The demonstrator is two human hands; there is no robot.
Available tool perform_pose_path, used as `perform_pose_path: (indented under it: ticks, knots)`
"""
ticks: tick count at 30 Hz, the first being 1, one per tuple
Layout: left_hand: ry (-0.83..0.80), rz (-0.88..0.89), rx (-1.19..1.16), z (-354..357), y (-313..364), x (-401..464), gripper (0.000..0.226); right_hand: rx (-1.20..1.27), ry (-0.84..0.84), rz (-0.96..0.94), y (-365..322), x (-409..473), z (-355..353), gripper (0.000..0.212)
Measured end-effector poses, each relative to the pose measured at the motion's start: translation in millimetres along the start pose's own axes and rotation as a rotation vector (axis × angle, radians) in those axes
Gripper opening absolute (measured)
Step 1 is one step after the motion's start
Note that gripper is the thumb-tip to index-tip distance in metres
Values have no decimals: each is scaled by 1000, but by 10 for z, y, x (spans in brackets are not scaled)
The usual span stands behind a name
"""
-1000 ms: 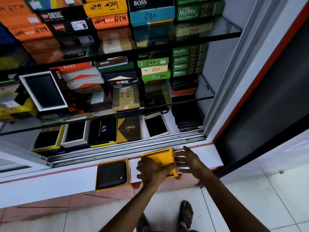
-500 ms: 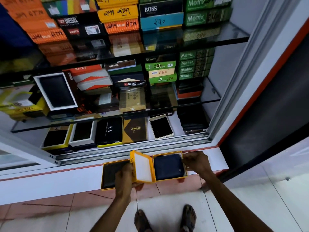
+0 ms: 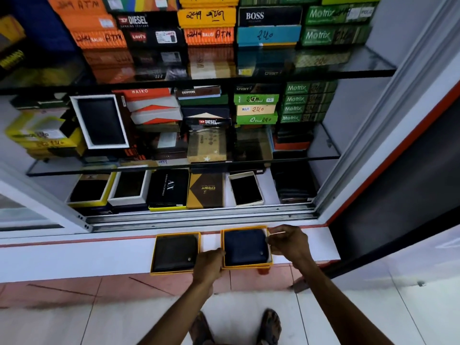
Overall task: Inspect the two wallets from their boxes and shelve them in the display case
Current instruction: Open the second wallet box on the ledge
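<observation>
Two open yellow boxes lie side by side on the white ledge (image 3: 74,255) below the display case. The left yellow box (image 3: 155,252) holds a black wallet (image 3: 175,252). The right yellow box (image 3: 246,265) holds a navy wallet (image 3: 245,247), and a second yellow layer, which looks like its lid, shows under it. My left hand (image 3: 208,266) grips this box at its left edge. My right hand (image 3: 288,241) pinches its right rim near the far corner. Both wallets are closed and lie flat in their boxes.
The display case stands open above the ledge, with its sliding-door track (image 3: 199,217) along the front. Its bottom shelf carries boxed wallets, with a bare white gap (image 3: 270,188) at the right. Glass shelves (image 3: 323,155) above hold stacked boxes. My feet stand on the tiled floor (image 3: 99,319).
My left hand lifted the yellow lid off the right box, exposing the navy wallet. The lid has left my hand and both hands now hold the box's sides.
</observation>
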State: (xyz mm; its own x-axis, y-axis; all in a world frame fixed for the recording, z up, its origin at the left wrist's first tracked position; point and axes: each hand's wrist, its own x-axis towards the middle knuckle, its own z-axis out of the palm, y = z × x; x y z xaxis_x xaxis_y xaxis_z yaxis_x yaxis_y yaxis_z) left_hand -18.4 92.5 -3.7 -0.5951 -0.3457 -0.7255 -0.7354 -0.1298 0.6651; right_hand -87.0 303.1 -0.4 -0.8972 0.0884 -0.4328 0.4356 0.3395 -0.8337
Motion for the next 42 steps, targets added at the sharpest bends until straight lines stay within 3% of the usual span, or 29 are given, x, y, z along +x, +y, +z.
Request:
perform_pose_path:
  ticks: [3,6,10,21,26,30,32,38,42]
  knots:
    - [2,-18,-38,-4,-2,30,22,-195,16,-136,3,-25,102,10]
    - [-26,-23,-83,-17,-10,45,25,-490,-25,-211,-10,-82,181,22]
    - [-41,-21,-103,-13,-12,60,35,-575,-51,-164,-40,-89,302,35]
    - [-91,-20,-73,-7,34,38,34,-275,-39,147,-98,55,400,35]
    - [-133,-16,-55,-26,85,-15,34,-323,-67,36,-175,-13,448,29]
    - [-93,54,23,-67,128,-63,21,-109,-24,-23,-296,-185,321,35]
    - [-68,133,42,-126,196,-103,28,-1,-69,-71,-414,-308,235,35]
    - [-294,254,-32,-292,528,-252,43,238,-351,-203,-853,-681,-40,30]
    - [-504,215,-274,-483,793,-292,38,140,-278,-376,-1209,-682,-218,19]
